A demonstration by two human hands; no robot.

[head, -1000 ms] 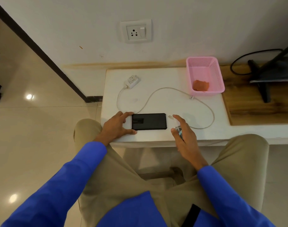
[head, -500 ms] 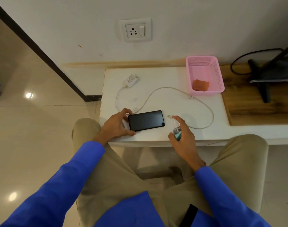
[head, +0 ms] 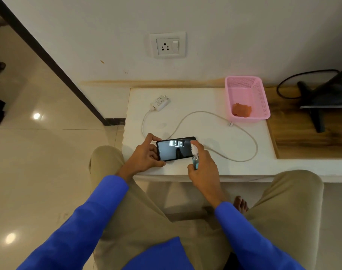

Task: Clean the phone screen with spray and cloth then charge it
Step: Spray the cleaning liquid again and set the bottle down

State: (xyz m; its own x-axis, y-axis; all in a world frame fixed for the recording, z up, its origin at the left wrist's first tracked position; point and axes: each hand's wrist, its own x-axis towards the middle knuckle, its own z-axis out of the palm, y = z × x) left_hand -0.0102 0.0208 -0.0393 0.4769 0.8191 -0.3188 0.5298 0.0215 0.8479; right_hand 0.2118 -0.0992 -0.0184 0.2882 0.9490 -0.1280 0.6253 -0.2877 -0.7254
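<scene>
Tilted up off the white tabletop (head: 205, 106), near its front edge: a slim black glass-fronted smartphone (head: 175, 149), lying landscape, screen toward the camera and mirroring a bright patch of the room. Gripped at its left short end by the left hand (head: 144, 159), thumb on the upper edge, fingers curled under the lower one, closed firmly on the frame. Just right of the phone, the right hand (head: 203, 168), wrapped shut around a small clear spray bottle with bluish liquid (head: 195, 162), index finger riding on the white nozzle, which overlaps the phone's right end and seems aimed across the glass. Judged stage: spraying, wiping not yet begun.

Handling, as a guess: phone light, rigid, slick on the glass and slicker once wet, breakable if dropped; best held by the frame edges, clear of the screen, as now. Bottle light, probably a little squashy; a short press should do, away from the ports.

Behind the phone, a white charger plug (head: 160, 103) with its pale cable (head: 205, 114) looping right toward the front. Far right of the phone, at the tabletop's back corner, a pink perforated plastic basket (head: 261, 98) holding a crumpled orange cloth (head: 242, 109), soft and limp, easy to pinch anywhere. On the wall above the phone, a white socket with switch (head: 167, 45).
</scene>
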